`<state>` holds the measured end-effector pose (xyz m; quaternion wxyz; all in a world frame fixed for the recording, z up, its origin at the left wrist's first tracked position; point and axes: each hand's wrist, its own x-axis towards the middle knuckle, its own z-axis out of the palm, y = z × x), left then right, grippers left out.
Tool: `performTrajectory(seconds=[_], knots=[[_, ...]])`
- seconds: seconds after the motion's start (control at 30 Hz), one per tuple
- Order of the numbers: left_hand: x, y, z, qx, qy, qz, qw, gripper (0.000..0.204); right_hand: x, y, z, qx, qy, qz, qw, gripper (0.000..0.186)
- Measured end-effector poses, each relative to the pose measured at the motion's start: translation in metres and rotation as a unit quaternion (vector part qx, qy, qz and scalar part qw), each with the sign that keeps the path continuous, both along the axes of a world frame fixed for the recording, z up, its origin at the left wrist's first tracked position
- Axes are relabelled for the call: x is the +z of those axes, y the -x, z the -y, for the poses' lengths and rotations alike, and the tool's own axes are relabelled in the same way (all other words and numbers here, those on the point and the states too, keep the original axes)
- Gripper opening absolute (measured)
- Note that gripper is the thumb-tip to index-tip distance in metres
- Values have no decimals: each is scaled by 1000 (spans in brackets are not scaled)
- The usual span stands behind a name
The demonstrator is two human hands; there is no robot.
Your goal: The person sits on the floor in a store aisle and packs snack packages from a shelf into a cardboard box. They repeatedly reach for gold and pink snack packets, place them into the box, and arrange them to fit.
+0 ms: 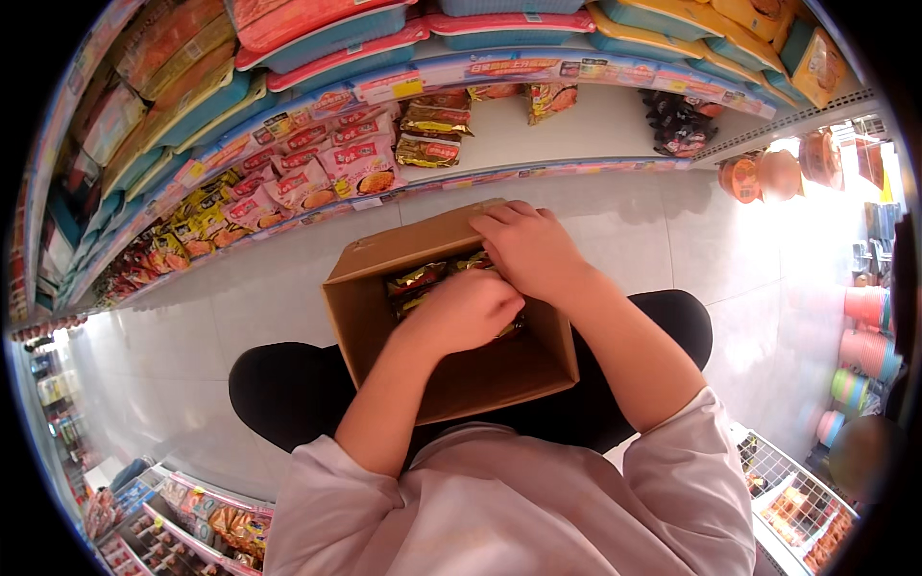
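Observation:
An uncovered cardboard box (360, 338) rests between my knees, its far flap tipped outward. Several shiny gold-and-dark snack packets (417, 278) lie at its far end. My left hand (469, 309) reaches inside over these packets, its fingers curled in; whatever they grip is hidden beneath the hand. At the box's far right, my right hand (531, 248) lies across the rim with its fingers bent over the flap edge, gripping the cardboard. The two hands almost touch, right above left.
Ahead, a low shelf (538, 139) carries pink snack bags (360, 158), gold packets (429, 132) and dark packets (680, 123). Blue tubs with red lids (331, 43) fill the shelf above. A white wire basket (797, 494) stands behind at right, a product rack (182, 518) behind at left.

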<state>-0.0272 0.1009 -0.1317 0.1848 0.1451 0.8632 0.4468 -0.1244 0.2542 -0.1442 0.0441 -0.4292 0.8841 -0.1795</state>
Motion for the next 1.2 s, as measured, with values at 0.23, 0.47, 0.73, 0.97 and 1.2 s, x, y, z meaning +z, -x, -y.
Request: performTrajectory(seconds=[0.23, 0.47, 0.73, 0.97, 1.2], knots=[[32, 62, 85, 144, 153, -132, 969, 20, 20, -7, 5, -12, -118, 8, 993, 24], [-132, 167, 158, -48, 517, -243, 819, 71, 12, -8, 14, -25, -113, -40, 992, 28], [-215, 207, 157, -64, 546, -318, 773, 80, -3, -20, 23, -42, -118, -133, 983, 33], [-171, 264, 157, 104, 314, 70, 941, 90, -1, -12, 26, -49, -119, -139, 982, 38], [-152, 304, 163, 100, 303, 147, 936, 94, 2, -8, 29, -53, -125, -141, 981, 39]])
